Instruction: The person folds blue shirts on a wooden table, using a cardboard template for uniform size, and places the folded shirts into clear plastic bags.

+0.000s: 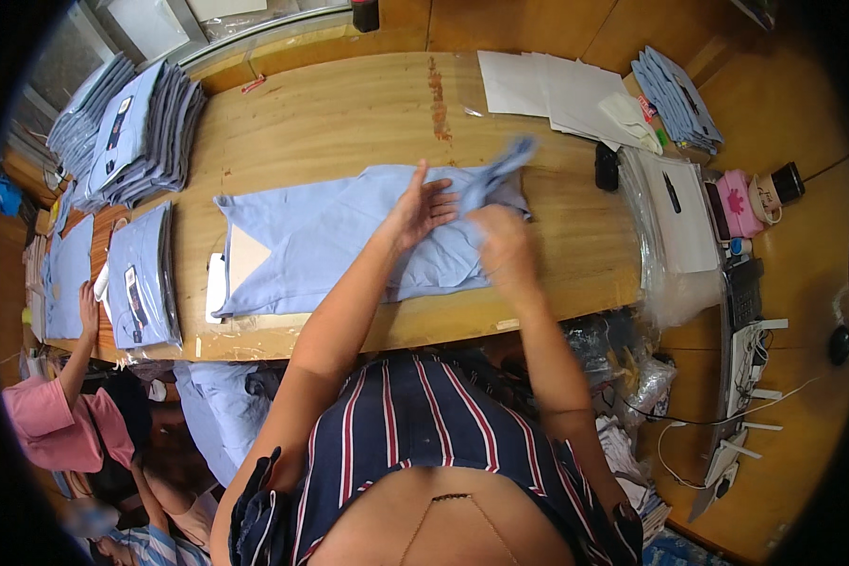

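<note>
A light blue shirt [349,212] lies spread across the wooden table in front of me, partly folded. A pale triangular patch, apparently card, shows at its left end. My left hand [426,206] is over the shirt's right half, fingers stretched and apart, holding nothing; whether it touches the cloth I cannot tell. Close on its right, my right hand [506,243] is smeared by motion at the shirt's right end, its fingers not readable. A blurred strip of blue cloth [511,162] rises just beyond both hands, perhaps the collar.
Bagged blue shirts [146,274] lie left, with taller stacks [127,132] behind. White sheets [575,94] and more folded shirts [677,99] are far right. Clear plastic bags [643,222] lie right, by a pink box [740,203]. A co-worker in pink [52,424] reaches over blue cloth.
</note>
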Demonstrator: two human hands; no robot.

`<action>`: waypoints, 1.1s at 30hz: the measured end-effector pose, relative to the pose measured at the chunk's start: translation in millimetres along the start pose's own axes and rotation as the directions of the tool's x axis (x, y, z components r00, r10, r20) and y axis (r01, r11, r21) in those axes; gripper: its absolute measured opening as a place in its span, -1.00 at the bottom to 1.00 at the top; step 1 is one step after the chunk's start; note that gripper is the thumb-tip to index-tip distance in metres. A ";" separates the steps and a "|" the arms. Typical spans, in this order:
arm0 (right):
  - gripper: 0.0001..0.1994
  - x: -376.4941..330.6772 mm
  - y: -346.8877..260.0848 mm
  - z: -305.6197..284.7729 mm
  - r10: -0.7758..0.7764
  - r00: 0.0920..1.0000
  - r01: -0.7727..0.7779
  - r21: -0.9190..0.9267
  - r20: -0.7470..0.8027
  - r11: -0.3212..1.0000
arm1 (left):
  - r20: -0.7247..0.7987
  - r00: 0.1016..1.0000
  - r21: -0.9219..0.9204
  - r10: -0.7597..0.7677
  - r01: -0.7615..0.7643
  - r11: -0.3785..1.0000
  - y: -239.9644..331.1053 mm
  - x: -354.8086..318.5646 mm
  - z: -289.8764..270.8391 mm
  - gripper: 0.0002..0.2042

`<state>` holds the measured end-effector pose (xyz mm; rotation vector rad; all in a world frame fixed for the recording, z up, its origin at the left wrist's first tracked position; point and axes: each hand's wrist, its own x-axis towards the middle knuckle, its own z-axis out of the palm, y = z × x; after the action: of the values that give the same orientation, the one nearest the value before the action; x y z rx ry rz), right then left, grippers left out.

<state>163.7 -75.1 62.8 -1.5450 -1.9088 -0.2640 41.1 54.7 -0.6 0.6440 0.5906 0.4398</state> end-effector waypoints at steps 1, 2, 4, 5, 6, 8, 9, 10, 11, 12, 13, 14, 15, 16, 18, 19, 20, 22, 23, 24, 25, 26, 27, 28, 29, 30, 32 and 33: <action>-0.82 -8.0 -11.6 16.1 -0.074 0.996 0.077 -0.074 0.048 0.994 | -0.100 0.995 0.065 0.012 -0.005 0.998 2.8 -0.8 3.7 -0.22; -0.75 -22.6 -17.2 31.1 -0.067 0.985 0.084 -0.105 0.158 0.991 | -0.195 0.981 0.128 0.027 -0.002 0.992 4.4 -4.9 11.4 -0.22; -0.72 -37.5 -26.9 38.5 -0.064 0.965 0.086 -0.075 0.255 0.993 | -0.321 0.945 0.225 0.068 0.007 0.974 3.1 -9.7 11.2 -0.28; -0.70 -42.3 -31.1 38.8 -0.070 0.950 0.091 -0.057 0.304 0.994 | -0.334 0.931 0.332 0.149 -0.032 0.943 -2.5 -7.1 3.6 -0.28; -0.69 -45.4 -33.5 34.9 -0.040 0.967 0.071 -0.116 0.250 0.991 | -0.342 0.911 0.432 0.230 -0.064 0.899 -8.9 -4.2 -4.3 -0.28; -0.67 -54.2 -29.0 22.5 0.031 0.991 0.002 -0.235 0.134 0.972 | -0.392 0.854 0.518 0.343 -0.104 0.849 -8.2 -12.0 11.2 -0.29; -0.67 -62.1 -24.1 20.2 0.098 0.986 -0.066 -0.229 0.132 0.971 | -0.383 0.812 0.616 0.440 -0.131 0.777 -11.7 -11.4 3.9 -0.31; -0.68 -72.0 -15.8 19.5 0.165 0.978 -0.133 -0.223 0.130 0.966 | -0.363 0.765 0.706 0.532 -0.147 0.693 -17.6 -8.7 -8.2 -0.33; -0.68 -79.6 -8.7 16.5 0.237 0.963 -0.204 -0.223 0.130 0.953 | -0.327 0.719 0.786 0.613 -0.154 0.599 -21.5 -6.4 -15.3 -0.34; -0.68 -84.2 -3.3 10.4 0.230 0.956 -0.196 -0.186 0.180 0.963 | -0.352 0.757 0.841 0.551 -0.004 0.541 -14.1 -12.0 -4.1 -0.35; -0.68 -87.2 0.8 3.1 0.221 0.948 -0.190 -0.148 0.230 0.971 | -0.384 0.784 0.876 0.487 0.142 0.461 -5.1 -19.0 6.9 -0.37; -0.68 -88.1 5.2 -3.3 0.204 0.940 -0.180 -0.110 0.274 0.978 | -0.420 0.799 0.891 0.431 0.274 0.362 5.9 -26.8 19.1 -0.38; -0.69 -87.8 16.9 -7.2 0.263 0.945 -0.258 -0.049 0.194 0.965 | -0.273 0.741 0.962 0.613 0.210 0.174 10.5 -28.0 26.9 -0.39; -0.70 -83.6 33.1 -9.1 0.326 0.938 -0.331 0.017 0.118 0.944 | -0.091 0.659 0.985 0.747 0.170 -0.031 13.1 -25.9 35.4 -0.40; -0.77 -57.3 48.8 -10.3 0.350 0.936 -0.348 0.062 -0.036 0.936 | 0.232 0.507 0.941 0.830 0.097 -0.323 14.6 -7.5 45.8 -0.51; -0.79 -43.1 49.9 -4.5 0.275 0.961 -0.275 0.011 -0.036 0.961 | 0.326 0.627 0.913 0.708 -0.015 -0.407 17.8 9.9 46.8 -0.56; -0.81 -28.5 50.7 0.9 0.196 0.980 -0.198 -0.049 -0.037 0.979 | 0.421 0.714 0.872 0.560 -0.147 -0.467 21.5 30.9 47.8 -0.61; -0.83 -20.3 53.1 8.6 0.102 0.995 -0.102 -0.135 -0.013 0.986 | 0.487 0.813 0.793 0.319 -0.258 -0.551 14.9 54.4 43.8 -0.67; -0.83 -26.3 62.3 19.6 0.093 0.996 -0.090 -0.167 0.008 0.982 | 0.463 0.853 0.763 0.242 -0.244 -0.599 7.4 68.1 40.4 -0.67; -0.83 -30.9 67.9 27.2 0.086 0.996 -0.077 -0.194 0.035 0.978 | 0.424 0.891 0.732 0.165 -0.229 -0.642 3.0 74.4 39.1 -0.66; -0.83 -37.2 72.8 30.3 0.062 0.998 -0.058 -0.180 0.018 0.982 | 0.430 0.886 0.749 0.172 -0.243 -0.617 -0.2 79.1 35.7 -0.65; -0.84 -46.8 72.8 31.7 0.042 0.999 -0.040 -0.162 0.009 0.986 | 0.430 0.886 0.769 0.175 -0.257 -0.586 -4.6 77.7 31.6 -0.65; -0.84 -56.3 72.6 33.4 0.023 1.000 -0.023 -0.145 0.000 0.989 | 0.429 0.885 0.788 0.179 -0.270 -0.554 -7.9 77.8 28.8 -0.64; -0.83 -65.4 73.0 36.7 0.008 1.000 -0.009 -0.119 -0.014 0.993 | 0.472 0.864 0.767 0.175 -0.305 -0.564 -10.3 80.0 27.8 -0.63; -0.83 -63.7 70.5 35.4 0.025 0.999 -0.022 -0.087 0.029 0.996 | 0.506 0.845 0.749 0.175 -0.330 -0.574 -11.8 79.1 25.2 -0.63; -0.83 -61.8 69.0 31.8 0.040 0.997 -0.036 -0.055 0.071 0.998 | 0.539 0.824 0.730 0.176 -0.353 -0.585 -13.5 77.9 23.0 -0.62; -0.77 -54.2 70.7 15.6 0.101 0.966 -0.105 0.007 0.238 0.994 | 0.539 0.784 0.694 0.309 -0.205 -0.690 -22.2 72.5 24.3 -0.59; -0.77 -50.2 78.9 6.9 0.189 0.955 -0.210 0.068 0.230 0.975 | 0.547 0.753 0.668 0.367 -0.128 -0.734 -23.1 63.9 35.0 -0.56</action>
<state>238.7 -89.0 8.3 -1.7497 -1.8819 0.0881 115.7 58.2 -17.0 3.0944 0.7714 0.5049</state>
